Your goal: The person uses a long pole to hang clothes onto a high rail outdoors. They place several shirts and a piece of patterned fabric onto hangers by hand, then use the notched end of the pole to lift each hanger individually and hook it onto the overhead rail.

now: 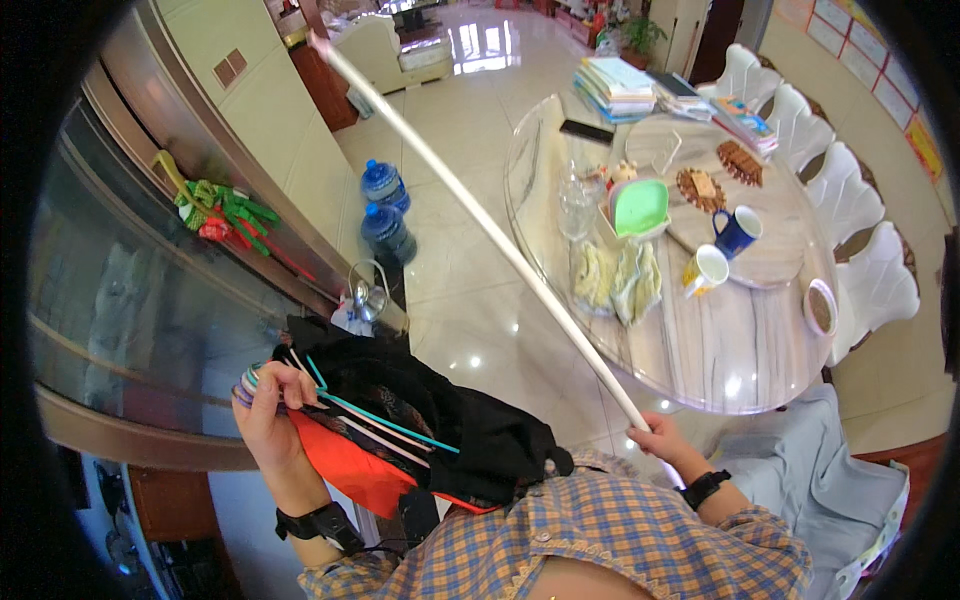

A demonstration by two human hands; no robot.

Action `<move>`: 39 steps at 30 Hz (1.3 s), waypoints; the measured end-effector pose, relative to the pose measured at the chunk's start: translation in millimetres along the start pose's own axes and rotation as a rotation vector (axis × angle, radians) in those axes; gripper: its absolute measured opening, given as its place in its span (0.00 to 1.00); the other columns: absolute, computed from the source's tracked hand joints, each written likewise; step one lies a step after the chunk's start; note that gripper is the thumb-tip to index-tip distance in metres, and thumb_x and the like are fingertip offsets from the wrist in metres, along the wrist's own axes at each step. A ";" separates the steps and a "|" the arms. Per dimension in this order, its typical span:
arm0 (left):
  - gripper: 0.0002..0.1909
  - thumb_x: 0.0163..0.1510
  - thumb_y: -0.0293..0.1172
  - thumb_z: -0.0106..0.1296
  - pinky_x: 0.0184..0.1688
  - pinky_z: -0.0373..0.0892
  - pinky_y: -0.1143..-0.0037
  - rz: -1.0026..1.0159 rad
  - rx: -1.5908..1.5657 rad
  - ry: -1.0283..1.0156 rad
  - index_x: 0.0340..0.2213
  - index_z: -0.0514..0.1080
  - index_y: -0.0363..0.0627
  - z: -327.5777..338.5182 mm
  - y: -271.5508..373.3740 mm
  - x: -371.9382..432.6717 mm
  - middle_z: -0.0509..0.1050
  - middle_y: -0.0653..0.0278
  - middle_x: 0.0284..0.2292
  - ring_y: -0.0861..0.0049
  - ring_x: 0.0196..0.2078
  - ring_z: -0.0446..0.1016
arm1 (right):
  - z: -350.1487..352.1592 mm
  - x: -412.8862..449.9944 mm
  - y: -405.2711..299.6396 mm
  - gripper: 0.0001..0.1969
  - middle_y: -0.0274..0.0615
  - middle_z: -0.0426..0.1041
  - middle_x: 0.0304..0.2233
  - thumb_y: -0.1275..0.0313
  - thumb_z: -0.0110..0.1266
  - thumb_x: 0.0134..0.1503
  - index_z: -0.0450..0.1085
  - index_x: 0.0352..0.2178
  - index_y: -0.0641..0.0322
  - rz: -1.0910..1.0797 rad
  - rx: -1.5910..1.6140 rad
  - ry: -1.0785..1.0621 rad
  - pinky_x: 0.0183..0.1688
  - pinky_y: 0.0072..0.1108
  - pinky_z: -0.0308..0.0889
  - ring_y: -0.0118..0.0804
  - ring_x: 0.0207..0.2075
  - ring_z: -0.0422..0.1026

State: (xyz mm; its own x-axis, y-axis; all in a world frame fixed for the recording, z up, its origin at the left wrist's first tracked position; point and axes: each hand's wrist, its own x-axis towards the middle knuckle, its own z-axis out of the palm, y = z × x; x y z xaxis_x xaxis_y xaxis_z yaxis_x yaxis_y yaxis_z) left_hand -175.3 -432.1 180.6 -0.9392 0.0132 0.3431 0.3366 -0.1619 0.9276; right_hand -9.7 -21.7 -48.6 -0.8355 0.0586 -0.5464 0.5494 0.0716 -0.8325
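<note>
At the lower left, my left hand (274, 397) is closed on the hooks of several clothes hangers (390, 427). Black clothes (480, 427) and a bright red-orange garment (349, 457) hang from them across my front. With my right hand (664, 439) I grip a long white pole (510, 251) near its lower end. The pole slants up and to the left over the floor, and its far tip looks pinkish. Both wrists wear black straps. Part of the black clothes rests against my checked shirt.
A marble-look table (660, 337) with mugs, cloths, glasses and books stands at the right, beside white chairs (847, 187). Blue water bottles (388, 232) and a metal kettle (371, 300) are by the left wall, near a sliding glass door (150, 300). Grey fabric (795, 480) lies at lower right.
</note>
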 end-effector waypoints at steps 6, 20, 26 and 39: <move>0.16 0.44 0.37 0.46 0.18 0.58 0.79 0.055 -0.037 -0.196 0.16 0.65 0.33 -17.7 -13.9 97.3 0.60 0.63 0.11 0.76 0.15 0.61 | 52.2 62.6 -91.2 0.07 0.34 0.66 0.17 0.72 0.53 0.42 0.65 0.21 0.64 -0.312 0.059 0.075 0.23 0.16 0.61 0.24 0.18 0.65; 0.18 0.40 0.40 0.50 0.19 0.58 0.80 -0.089 0.018 -0.301 0.14 0.66 0.34 4.5 -84.8 336.7 0.61 0.64 0.10 0.75 0.15 0.63 | 61.9 290.9 -275.1 0.04 0.34 0.62 0.14 0.75 0.49 0.43 0.63 0.22 0.64 -0.400 0.544 0.240 0.18 0.16 0.58 0.26 0.14 0.61; 0.15 0.41 0.37 0.49 0.20 0.60 0.79 -0.078 -0.003 -0.377 0.16 0.67 0.33 8.1 -125.6 445.7 0.63 0.63 0.11 0.75 0.16 0.63 | 51.7 386.5 -328.1 0.03 0.34 0.62 0.13 0.76 0.48 0.44 0.63 0.20 0.64 -0.468 0.545 0.177 0.17 0.16 0.59 0.25 0.14 0.61; 0.11 0.42 0.32 0.49 0.22 0.61 0.81 -0.148 -0.200 -0.322 0.18 0.68 0.33 21.2 -253.7 705.1 0.64 0.64 0.13 0.78 0.17 0.64 | 27.2 579.2 -453.2 0.06 0.32 0.62 0.12 0.74 0.46 0.46 0.62 0.17 0.63 -0.497 0.392 0.450 0.18 0.14 0.58 0.23 0.15 0.61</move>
State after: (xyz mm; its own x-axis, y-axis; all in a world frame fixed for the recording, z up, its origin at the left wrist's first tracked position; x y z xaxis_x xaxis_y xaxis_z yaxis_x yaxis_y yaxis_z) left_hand -921.6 -360.8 190.3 -0.8967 0.3535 0.2664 0.1501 -0.3233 0.9343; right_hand -742.8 -47.3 9.7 -0.8527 0.5162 -0.0807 -0.0021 -0.1578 -0.9875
